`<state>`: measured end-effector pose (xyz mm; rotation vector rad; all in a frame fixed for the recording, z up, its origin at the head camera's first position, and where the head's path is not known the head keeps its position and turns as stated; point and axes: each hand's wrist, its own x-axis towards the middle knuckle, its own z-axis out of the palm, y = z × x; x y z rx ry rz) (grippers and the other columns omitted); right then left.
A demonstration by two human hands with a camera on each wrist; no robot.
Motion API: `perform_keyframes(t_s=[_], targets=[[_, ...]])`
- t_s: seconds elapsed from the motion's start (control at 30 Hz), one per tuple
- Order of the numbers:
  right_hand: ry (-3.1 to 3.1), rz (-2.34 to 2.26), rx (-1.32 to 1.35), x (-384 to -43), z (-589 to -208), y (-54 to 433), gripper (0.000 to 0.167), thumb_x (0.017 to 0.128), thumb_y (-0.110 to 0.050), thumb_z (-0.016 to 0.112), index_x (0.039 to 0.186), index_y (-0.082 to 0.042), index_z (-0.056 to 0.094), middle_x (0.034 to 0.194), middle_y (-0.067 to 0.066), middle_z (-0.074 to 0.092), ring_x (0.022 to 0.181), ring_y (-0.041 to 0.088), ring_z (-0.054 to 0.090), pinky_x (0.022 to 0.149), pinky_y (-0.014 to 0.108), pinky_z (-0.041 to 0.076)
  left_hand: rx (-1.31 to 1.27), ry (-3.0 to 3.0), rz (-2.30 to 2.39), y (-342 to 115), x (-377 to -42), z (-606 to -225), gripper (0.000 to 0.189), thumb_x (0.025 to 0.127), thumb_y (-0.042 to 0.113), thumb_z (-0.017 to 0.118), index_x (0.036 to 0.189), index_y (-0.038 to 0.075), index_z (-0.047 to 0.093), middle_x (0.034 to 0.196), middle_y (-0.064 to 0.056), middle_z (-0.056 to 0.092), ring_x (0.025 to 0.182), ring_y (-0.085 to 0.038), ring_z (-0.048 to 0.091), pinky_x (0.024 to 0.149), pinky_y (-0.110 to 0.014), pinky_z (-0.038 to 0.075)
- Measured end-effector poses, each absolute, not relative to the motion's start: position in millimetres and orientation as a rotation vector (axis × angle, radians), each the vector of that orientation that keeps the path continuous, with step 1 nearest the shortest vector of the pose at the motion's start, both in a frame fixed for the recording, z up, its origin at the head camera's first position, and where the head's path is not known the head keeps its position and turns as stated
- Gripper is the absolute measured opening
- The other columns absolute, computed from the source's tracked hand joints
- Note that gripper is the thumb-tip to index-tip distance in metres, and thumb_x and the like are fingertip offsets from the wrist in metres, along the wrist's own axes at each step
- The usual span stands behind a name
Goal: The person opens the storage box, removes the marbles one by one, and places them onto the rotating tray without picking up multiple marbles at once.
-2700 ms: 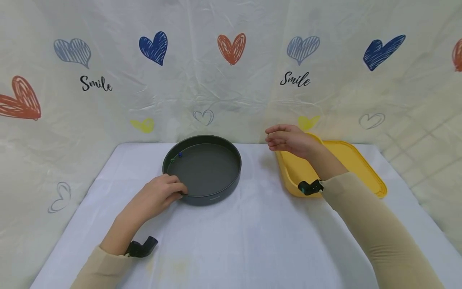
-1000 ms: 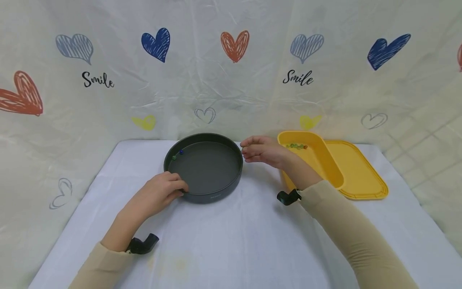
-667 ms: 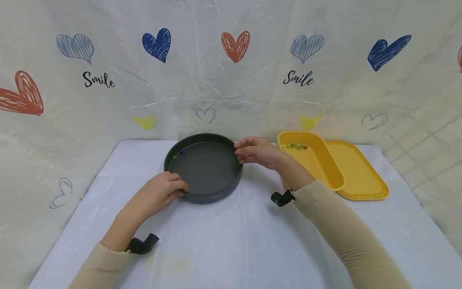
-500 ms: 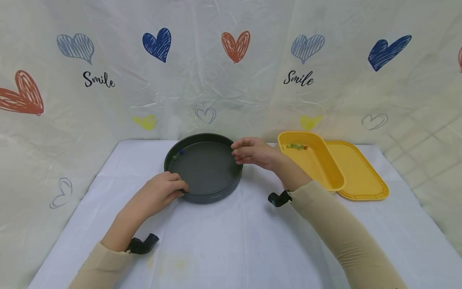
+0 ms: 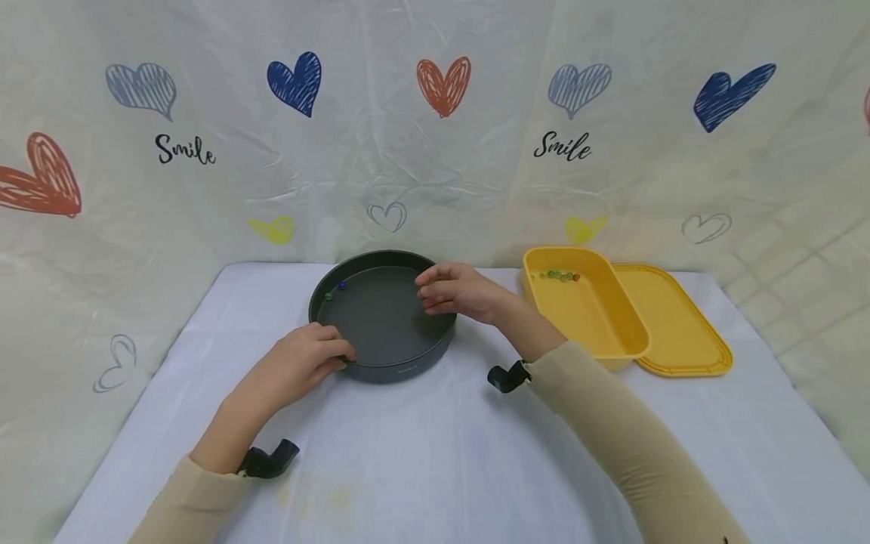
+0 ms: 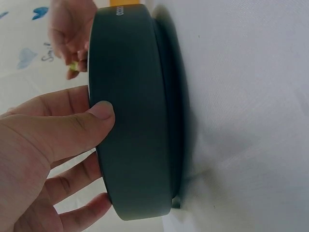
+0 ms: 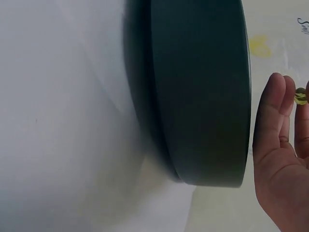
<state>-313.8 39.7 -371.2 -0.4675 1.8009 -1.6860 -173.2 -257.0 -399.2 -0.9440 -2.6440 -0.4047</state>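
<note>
A round dark grey baking pan (image 5: 387,317) stands at the table's middle left, with a green marble (image 5: 329,296) and a blue marble (image 5: 342,285) lying along its far left wall. My left hand (image 5: 302,366) pinches the pan's near left rim, thumb pressed on the outer wall (image 6: 137,121) in the left wrist view. Over the pan's right side is my right hand (image 5: 462,293). Its fingers pinch a clear marble with yellow in it (image 7: 300,95), seen at the edge of the right wrist view and hidden in the head view.
To the right stands a yellow tray (image 5: 594,317) with several green and orange marbles (image 5: 560,276) at its far end. A flat yellow lid (image 5: 686,332) lies beside and partly under it. Behind the white-covered table (image 5: 408,461) hangs a cloth (image 5: 489,181) with printed hearts.
My right hand has moved left from above the yellow tray to above the right side of the pan, marble in its fingers. My left hand has stayed at the rim.
</note>
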Motion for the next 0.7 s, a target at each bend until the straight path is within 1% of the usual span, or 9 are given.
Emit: perform_keyframes(t_s=[0.1,0.3,0.43,0.5,0.57,0.7], targets=[[1.811,-1.673,-0.474,-313,-373,34,0.031,0.1,-0.002,0.055,0.129,0.007,0.05,0.103,0.009,0.063,0.092,0.024,0.064,0.085,0.033,0.057,-0.946,-2.641,-0.405,-257,-173,-399,0.022,0.08,0.006,0.082,0.094,0.022,0.075,0.086,0.008,0.062,0.081,-0.012,0.057,0.072,-0.03,0.05],[1.848,-1.647,-0.469,-311,-375,27,0.023,0.097,0.0,0.059,0.12,0.002,0.057,0.101,0.01,0.064,0.09,0.023,0.064,0.082,0.033,0.058,-0.952,-2.641,-0.411,-257,-173,-398,0.022,0.08,0.005,0.082,0.094,0.022,0.075,0.086,0.008,0.063,0.081,-0.012,0.057,0.073,-0.029,0.05],[1.88,-1.621,-0.477,-311,-375,23,0.03,0.097,0.0,0.06,0.124,0.008,0.053,0.109,0.02,0.063,0.088,0.022,0.064,0.082,0.034,0.058,-0.952,-2.642,-0.406,-256,-173,-398,0.022,0.081,0.005,0.082,0.094,0.022,0.075,0.087,0.008,0.063,0.081,-0.012,0.057,0.073,-0.029,0.05],[1.901,-1.602,-0.487,-311,-375,22,0.034,0.097,0.0,0.06,0.127,0.011,0.051,0.11,0.021,0.063,0.089,0.023,0.064,0.082,0.034,0.058,-0.949,-2.644,-0.402,-257,-174,-398,0.022,0.081,0.006,0.082,0.094,0.022,0.075,0.087,0.008,0.063,0.081,-0.012,0.057,0.073,-0.03,0.05],[1.92,-1.586,-0.493,-310,-376,21,0.035,0.097,0.0,0.06,0.128,0.011,0.051,0.107,0.019,0.063,0.09,0.025,0.064,0.082,0.034,0.058,-0.946,-2.647,-0.401,-257,-174,-399,0.022,0.081,0.006,0.082,0.094,0.022,0.075,0.086,0.008,0.063,0.081,-0.012,0.057,0.073,-0.029,0.05],[1.956,-1.556,-0.505,-310,-376,19,0.034,0.096,-0.001,0.061,0.127,0.011,0.052,0.098,0.008,0.064,0.092,0.029,0.063,0.082,0.035,0.058,-0.948,-2.648,-0.4,-257,-174,-399,0.022,0.081,0.005,0.082,0.094,0.022,0.075,0.086,0.008,0.062,0.081,-0.012,0.057,0.072,-0.03,0.05]])
